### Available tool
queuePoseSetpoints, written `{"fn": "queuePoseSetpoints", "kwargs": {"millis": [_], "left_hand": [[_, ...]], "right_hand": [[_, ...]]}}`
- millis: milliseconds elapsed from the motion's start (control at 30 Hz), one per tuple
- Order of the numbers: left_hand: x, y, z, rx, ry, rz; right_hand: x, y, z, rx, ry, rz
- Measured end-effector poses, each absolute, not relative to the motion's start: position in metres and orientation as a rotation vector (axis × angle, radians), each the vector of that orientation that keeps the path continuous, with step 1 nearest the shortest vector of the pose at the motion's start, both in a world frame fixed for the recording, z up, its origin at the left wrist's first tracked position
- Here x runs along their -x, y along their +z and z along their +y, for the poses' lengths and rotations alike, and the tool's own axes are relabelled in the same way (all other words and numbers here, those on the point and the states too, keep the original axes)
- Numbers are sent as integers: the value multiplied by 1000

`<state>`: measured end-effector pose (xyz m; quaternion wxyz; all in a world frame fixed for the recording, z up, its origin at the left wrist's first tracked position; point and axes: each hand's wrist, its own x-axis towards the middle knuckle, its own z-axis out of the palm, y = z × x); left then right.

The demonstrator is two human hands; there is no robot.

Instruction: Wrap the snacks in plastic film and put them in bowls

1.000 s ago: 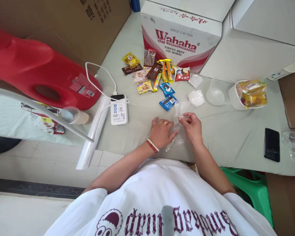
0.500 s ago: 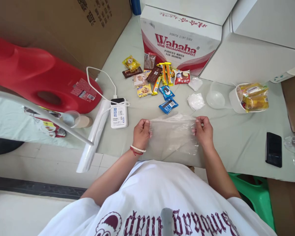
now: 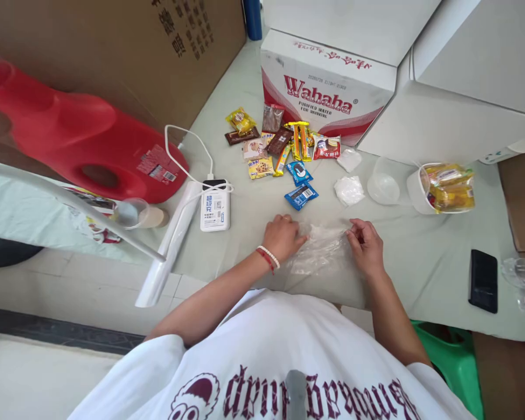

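Note:
A clear plastic bag (image 3: 317,254) lies crumpled at the front of the cloth-covered table, between my two hands. My left hand (image 3: 283,238), with beaded bracelets at the wrist, is curled closed on the bag's left edge, palm down. My right hand (image 3: 366,246) pinches the top right corner between thumb and fingers. Just beyond the bag are two blue snack packets (image 3: 301,195) and a folded clear plastic bag (image 3: 349,191). Farther back, a pile of wrapped snacks (image 3: 280,142) lies before the Wahaha carton (image 3: 321,87).
On the left are a white power bank (image 3: 215,210) with a cable, a plastic roll (image 3: 168,251) and a red jug (image 3: 109,146). To the right stand an empty clear cup (image 3: 382,184), a white tub (image 3: 417,189) of yellow packets and a black phone (image 3: 483,280).
My left hand has moved right and turned palm down, bringing it nearer my right hand. The bag has gone from stretched flat to slack and crumpled.

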<state>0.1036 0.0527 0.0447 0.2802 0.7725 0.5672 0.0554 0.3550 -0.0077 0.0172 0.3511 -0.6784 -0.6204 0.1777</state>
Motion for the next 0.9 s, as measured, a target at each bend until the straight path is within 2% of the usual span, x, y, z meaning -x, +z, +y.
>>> {"fn": "queuePoseSetpoints", "kwargs": {"millis": [167, 267, 367, 467, 533, 633, 733, 833, 900], "left_hand": [[-90, 12, 70, -1719, 691, 1598], [-77, 3, 78, -1589, 885, 1752], [-80, 9, 76, -1626, 1044, 1932], [-93, 23, 58, -1928, 1202, 1939], [-99, 28, 43, -2276, 1052, 1645], [-94, 22, 28, -2472, 576, 1323], [-71, 10, 21, -2399, 311, 1392], [-46, 4, 16, -2398, 225, 1405], [-36, 4, 12, -2402, 201, 1394]], "right_hand": [[-362, 9, -13, 1856, 491, -1400], [-364, 2, -12, 1948, 566, -1221], [-362, 0, -6, 2042, 620, -1113], [-362, 2, -1, 2079, 630, -1163], [-366, 3, -1, 2090, 636, -1248], [-380, 10, 0, 2133, 702, -1469], [-390, 34, 19, 2122, 576, -1843], [-380, 66, 72, 2046, 252, -2062], [-362, 80, 125, 2014, 173, -2125]]}}
